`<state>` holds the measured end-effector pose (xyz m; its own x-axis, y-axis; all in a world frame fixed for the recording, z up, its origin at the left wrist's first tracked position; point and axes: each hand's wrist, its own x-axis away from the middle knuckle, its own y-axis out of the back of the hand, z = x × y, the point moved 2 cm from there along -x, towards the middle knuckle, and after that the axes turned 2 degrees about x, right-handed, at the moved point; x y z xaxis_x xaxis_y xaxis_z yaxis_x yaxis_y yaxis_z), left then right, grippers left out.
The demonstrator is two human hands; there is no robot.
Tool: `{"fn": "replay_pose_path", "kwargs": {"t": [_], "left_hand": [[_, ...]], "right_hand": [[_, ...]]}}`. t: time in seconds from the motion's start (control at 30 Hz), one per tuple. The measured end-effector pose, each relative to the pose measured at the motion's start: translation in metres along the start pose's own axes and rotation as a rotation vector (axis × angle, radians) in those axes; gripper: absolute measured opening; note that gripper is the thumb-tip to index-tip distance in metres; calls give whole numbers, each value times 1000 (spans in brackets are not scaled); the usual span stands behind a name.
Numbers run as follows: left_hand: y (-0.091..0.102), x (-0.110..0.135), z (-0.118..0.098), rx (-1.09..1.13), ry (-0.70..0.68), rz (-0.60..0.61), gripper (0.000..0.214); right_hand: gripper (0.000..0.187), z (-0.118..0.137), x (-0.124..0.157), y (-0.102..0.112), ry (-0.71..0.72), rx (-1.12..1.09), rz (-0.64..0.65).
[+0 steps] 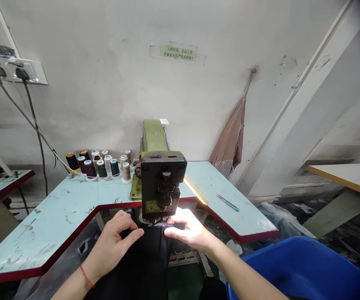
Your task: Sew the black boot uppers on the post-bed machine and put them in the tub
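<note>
A green sewing machine [154, 137] with a dark front head [164, 183] stands in the middle, its lamp lighting the work below. Black fabric [145, 266] hangs down from beneath the head, its upper edge at the needle area. On the left side of that edge, my left hand [114, 239] has its fingers curled, with the thumb lying along the cloth. My right hand [190, 231] pinches the right side of the edge between thumb and fingers, close under the head. The needle itself is hidden behind the head.
Several thread spools [103, 164] stand left of the machine on the pale blue table [64, 216]. To the right lie a yellowish ruler [195, 189] and thread snips [228, 203]. A blue bin [292, 266] is at lower right. Brown cloth [231, 137] hangs on the wall.
</note>
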<state>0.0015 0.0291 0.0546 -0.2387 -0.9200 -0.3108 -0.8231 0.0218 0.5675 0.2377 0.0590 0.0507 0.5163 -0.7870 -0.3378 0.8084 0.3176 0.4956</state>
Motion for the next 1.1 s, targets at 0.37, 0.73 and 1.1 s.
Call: {"fn": "replay_pose_path", "kwargs": {"t": [0.37,0.73,1.1], "left_hand": [[-8,-3,-9,-33,23,-68,34],[4,1,-10,-214,116,-9,30],[-16,-6,-15,-142,-5,-18,22]], "right_hand": [[22,-10,6,-5,-93,-59,-148],[15,9,2,-29,-114,-140,-221],[7,8,7,-37,-49,-16,-336]]}}
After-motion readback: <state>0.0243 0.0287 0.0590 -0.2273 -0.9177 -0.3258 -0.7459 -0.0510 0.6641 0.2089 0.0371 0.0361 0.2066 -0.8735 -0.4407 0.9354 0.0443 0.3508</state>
